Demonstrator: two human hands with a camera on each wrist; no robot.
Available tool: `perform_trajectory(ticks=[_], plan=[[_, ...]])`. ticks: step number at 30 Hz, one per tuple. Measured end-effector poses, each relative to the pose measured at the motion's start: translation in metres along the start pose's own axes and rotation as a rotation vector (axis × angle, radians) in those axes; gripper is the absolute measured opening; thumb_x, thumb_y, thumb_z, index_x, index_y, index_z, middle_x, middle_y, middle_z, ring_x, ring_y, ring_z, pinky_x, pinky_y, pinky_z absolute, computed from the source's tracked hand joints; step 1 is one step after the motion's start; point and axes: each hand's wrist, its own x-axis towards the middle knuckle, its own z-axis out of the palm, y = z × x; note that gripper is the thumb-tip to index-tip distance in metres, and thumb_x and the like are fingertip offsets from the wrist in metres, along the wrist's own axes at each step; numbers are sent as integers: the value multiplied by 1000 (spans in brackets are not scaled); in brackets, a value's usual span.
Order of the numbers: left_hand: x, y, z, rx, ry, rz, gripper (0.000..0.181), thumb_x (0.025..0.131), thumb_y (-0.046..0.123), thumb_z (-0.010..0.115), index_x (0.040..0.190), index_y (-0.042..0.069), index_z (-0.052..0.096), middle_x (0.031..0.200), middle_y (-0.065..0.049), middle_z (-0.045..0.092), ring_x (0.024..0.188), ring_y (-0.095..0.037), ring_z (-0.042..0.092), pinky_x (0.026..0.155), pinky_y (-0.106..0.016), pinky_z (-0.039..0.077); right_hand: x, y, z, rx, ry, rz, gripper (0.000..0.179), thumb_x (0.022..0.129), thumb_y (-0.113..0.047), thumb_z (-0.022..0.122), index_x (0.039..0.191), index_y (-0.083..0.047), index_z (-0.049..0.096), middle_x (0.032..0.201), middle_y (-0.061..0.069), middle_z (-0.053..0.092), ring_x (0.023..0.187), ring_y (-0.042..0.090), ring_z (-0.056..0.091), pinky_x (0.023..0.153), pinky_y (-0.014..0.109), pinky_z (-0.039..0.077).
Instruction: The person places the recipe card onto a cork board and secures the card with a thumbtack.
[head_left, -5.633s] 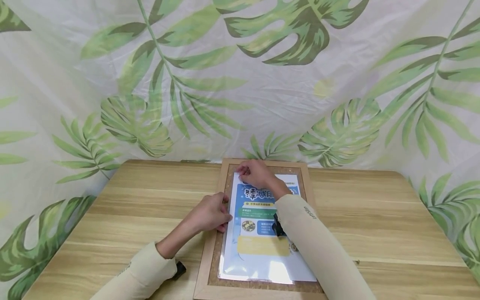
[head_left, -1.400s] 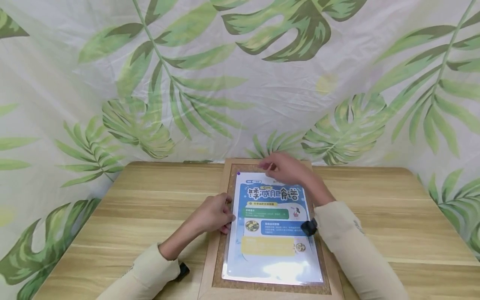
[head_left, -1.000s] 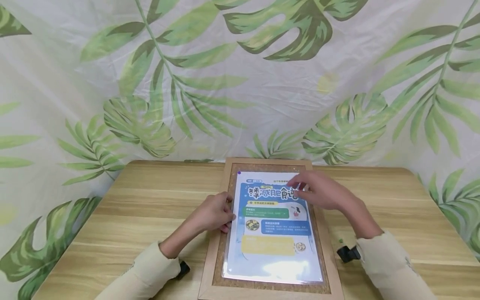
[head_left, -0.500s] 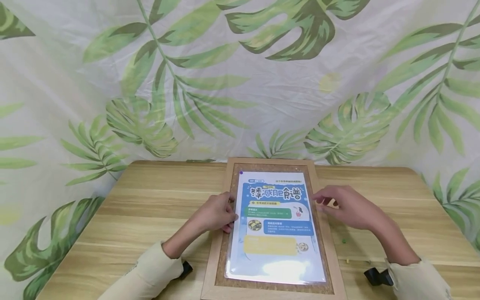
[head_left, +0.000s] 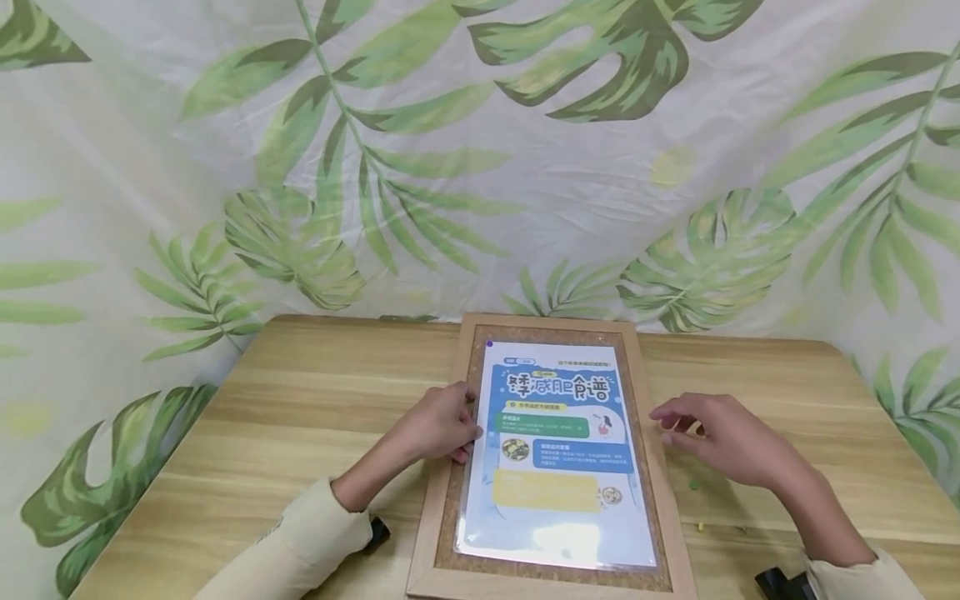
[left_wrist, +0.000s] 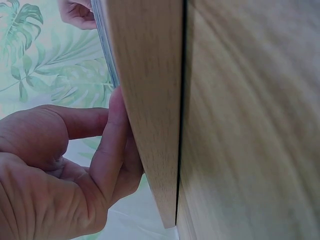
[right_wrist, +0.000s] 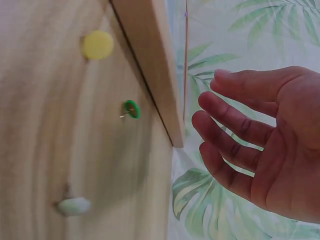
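Note:
A laminated poster (head_left: 555,533) with blue, green and yellow panels lies on a wood-framed cork board (head_left: 600,575). One purple thumbtack (head_left: 490,342) sits at its top left corner. My left hand (head_left: 442,423) rests at the poster's left edge, its fingertips touching there in the left wrist view. Right of the frame, my right hand (head_left: 723,433) hovers above the table with nothing in its loosely bent fingers. Under and beside that hand lie a green thumbtack (right_wrist: 131,109), a yellow thumbtack (right_wrist: 98,44) and a white thumbtack (right_wrist: 74,206).
The cork board stands on a wood-grain table (head_left: 322,375), its far end close to a leaf-patterned curtain (head_left: 420,208). Black wrist cameras sit at both cuffs, the right one (head_left: 783,583) low over the table's right side.
My right hand has left the poster's top corners and come down to the right, past the frame. The purple thumbtack now shows, uncovered. My left hand stays at the left edge.

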Motion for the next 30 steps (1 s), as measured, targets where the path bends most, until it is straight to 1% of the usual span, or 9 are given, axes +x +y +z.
perform_trajectory(ticks=[11, 18, 24, 30], plan=[[1, 1, 1, 0, -1, 8, 56, 98, -5, 71, 148, -12, 48, 86, -13, 66, 56, -18, 68, 51, -31, 64, -20, 8, 8, -7, 21, 72, 24, 98, -16, 79, 120, -8, 79, 104, -7, 77, 90, 5, 68, 74, 24, 62], [0, 1, 1, 8, 6, 4, 57, 98, -5, 72, 149, -12, 48, 86, -13, 65, 57, -18, 68, 52, -31, 64, -33, 17, 14, -23, 33, 71, 23, 94, -16, 82, 116, -9, 79, 103, -7, 78, 88, 2, 67, 72, 24, 63], [0, -1, 1, 11, 6, 4, 56, 98, -5, 72, 149, -12, 49, 85, -13, 66, 57, -18, 68, 52, -30, 64, -40, 21, 21, -56, 36, 92, 19, 91, -18, 85, 109, -14, 81, 100, -9, 78, 85, -1, 66, 71, 25, 62], [0, -1, 0, 10, -1, 9, 56, 98, -5, 71, 149, -11, 48, 87, -13, 66, 57, -18, 68, 52, -30, 64, -44, 21, 24, -59, 27, 122, 16, 91, -17, 85, 106, -17, 81, 95, -12, 77, 83, -4, 65, 71, 23, 62]])
